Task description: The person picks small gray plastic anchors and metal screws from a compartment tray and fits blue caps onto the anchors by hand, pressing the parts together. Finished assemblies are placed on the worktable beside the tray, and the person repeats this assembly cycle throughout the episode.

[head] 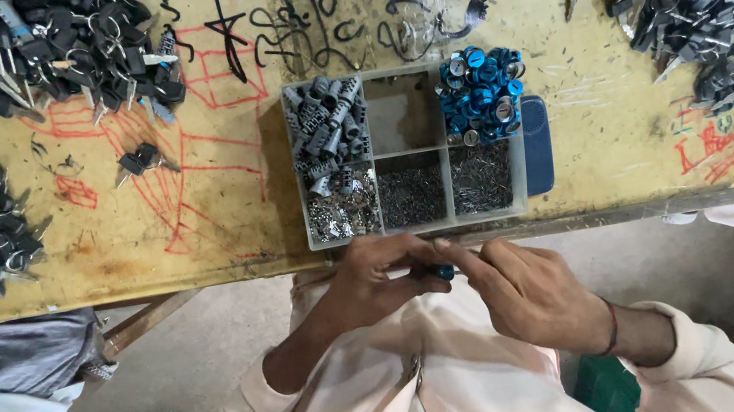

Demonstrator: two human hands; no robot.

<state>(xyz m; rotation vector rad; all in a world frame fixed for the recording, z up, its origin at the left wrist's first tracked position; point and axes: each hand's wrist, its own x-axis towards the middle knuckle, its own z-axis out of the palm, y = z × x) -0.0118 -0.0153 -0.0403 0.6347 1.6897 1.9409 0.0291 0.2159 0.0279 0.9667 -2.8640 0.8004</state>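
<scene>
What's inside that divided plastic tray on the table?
The tray holds grey cylinders, blue rings, small silver parts and fine dark metal pieces; one compartment looks empty. Lower layers are hidden.

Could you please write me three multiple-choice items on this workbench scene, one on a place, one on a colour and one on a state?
1. Where do the round blue rings lie in the clear plastic compartment tray?
A. top right compartment
B. bottom left compartment
C. top middle compartment

2. What colour is the worn tabletop?
A. white
B. yellow
C. green

3. How is the tray's top middle compartment?
A. heaped with rings
B. covered by a lid
C. empty

Answers: 1 A, the rings fill the top right corner. 2 B, the painted surface is yellow with red and black scribbles. 3 C, only its bare grey floor shows.
</scene>
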